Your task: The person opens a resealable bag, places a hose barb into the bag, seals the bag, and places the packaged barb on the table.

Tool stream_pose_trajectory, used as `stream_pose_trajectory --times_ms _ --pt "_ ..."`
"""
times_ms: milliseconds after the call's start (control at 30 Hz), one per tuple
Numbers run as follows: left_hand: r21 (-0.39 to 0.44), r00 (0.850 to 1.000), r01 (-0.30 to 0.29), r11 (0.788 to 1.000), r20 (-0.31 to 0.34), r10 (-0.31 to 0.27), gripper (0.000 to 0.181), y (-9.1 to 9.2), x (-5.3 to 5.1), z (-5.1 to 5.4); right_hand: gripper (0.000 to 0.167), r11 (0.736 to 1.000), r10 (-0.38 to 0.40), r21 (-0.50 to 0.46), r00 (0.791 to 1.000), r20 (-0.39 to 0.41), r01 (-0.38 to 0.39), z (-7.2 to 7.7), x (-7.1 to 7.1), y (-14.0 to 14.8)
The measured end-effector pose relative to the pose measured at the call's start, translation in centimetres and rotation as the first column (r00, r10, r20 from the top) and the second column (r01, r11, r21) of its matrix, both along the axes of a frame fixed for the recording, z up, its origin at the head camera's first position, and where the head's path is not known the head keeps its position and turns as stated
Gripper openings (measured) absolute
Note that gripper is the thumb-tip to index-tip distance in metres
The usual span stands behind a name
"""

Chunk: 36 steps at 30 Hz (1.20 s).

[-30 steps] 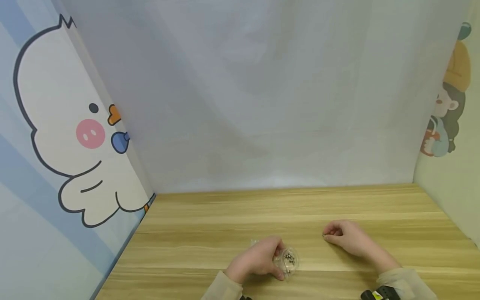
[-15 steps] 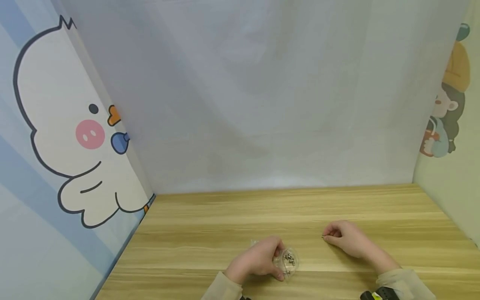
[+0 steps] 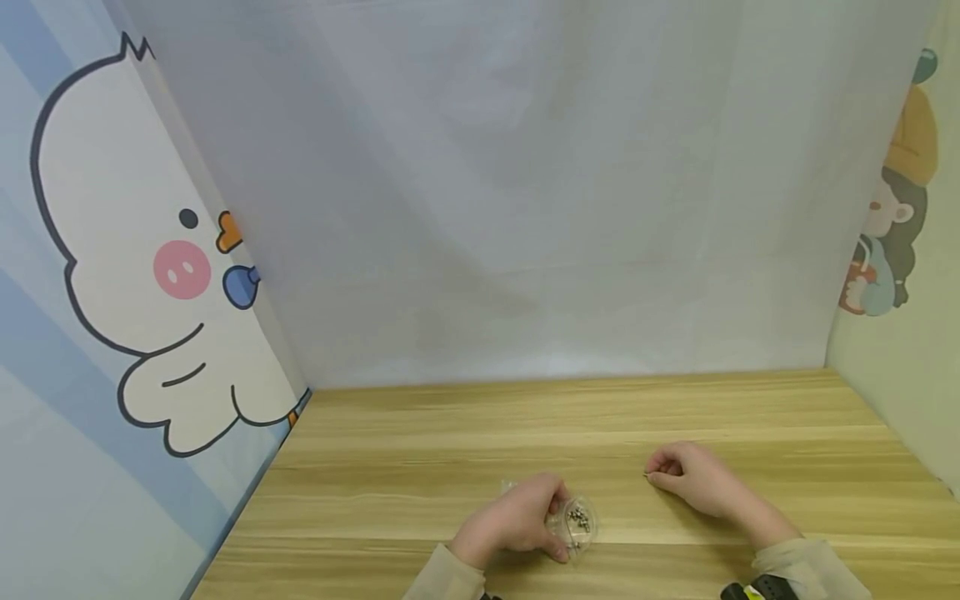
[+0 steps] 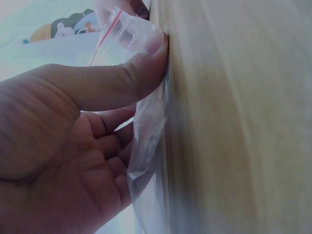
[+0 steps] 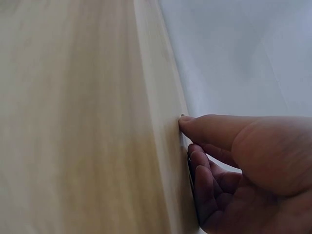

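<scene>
In the head view my left hand (image 3: 513,517) holds a clear plastic zip bag (image 3: 589,533) low on the table, thumb at the near side and fingers at the far side. Its mouth is spread into a round shape, and several small shiny metal pieces (image 3: 578,518) lie inside. The left wrist view shows the thumb pressing the bag's film (image 4: 148,126), with a red seal line near the top. To the right, my right hand (image 3: 697,479) rests at the tabletop and pinches a tiny metal piece (image 3: 647,474) between thumb and forefinger. Its exact kind is too small to tell.
The wood-grain table (image 3: 420,442) reaches back to a grey-white curtain (image 3: 540,208). Printed cartoon panels (image 3: 112,208) stand along the left and right sides. A band of bare tabletop lies between both hands.
Both hands stay almost in place. The tiny piece at my right fingertips has shifted slightly downward and looks turned a little. The bag is still.
</scene>
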<state>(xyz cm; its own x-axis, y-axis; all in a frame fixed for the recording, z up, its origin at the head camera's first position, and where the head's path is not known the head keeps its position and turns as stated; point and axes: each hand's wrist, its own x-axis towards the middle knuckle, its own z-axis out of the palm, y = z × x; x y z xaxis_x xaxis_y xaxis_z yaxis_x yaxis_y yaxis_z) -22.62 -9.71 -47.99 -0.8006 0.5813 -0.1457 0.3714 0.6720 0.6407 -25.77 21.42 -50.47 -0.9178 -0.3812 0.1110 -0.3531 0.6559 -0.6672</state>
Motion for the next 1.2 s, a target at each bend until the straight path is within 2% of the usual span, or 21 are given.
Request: stream_pose_trajectory --times_ms 333,567,767,1200 --pt "0.003 1.0 0.002 1.0 -0.008 -0.002 0.056 0.0 0.1 -0.1 0.004 1.0 -0.001 0.01 1.0 -0.013 0.002 0.0 0.3 -0.2" --pt "0.012 1.0 0.011 1.0 -0.01 -0.01 0.058 -0.1 -0.1 -0.3 0.004 1.0 -0.012 -0.001 0.999 0.031 0.012 0.4 0.4 -0.5" --pt "0.013 1.0 0.008 1.0 -0.01 -0.008 0.058 -0.1 0.0 -0.2 0.005 1.0 -0.018 0.005 0.999 0.03 0.018 0.8 0.6 -0.9" --pt "0.004 1.0 0.021 1.0 -0.019 -0.021 0.057 0.0 -0.1 -0.1 0.008 0.989 0.128 -0.081 0.991 0.047 -0.124 1.4 1.7 -2.9"
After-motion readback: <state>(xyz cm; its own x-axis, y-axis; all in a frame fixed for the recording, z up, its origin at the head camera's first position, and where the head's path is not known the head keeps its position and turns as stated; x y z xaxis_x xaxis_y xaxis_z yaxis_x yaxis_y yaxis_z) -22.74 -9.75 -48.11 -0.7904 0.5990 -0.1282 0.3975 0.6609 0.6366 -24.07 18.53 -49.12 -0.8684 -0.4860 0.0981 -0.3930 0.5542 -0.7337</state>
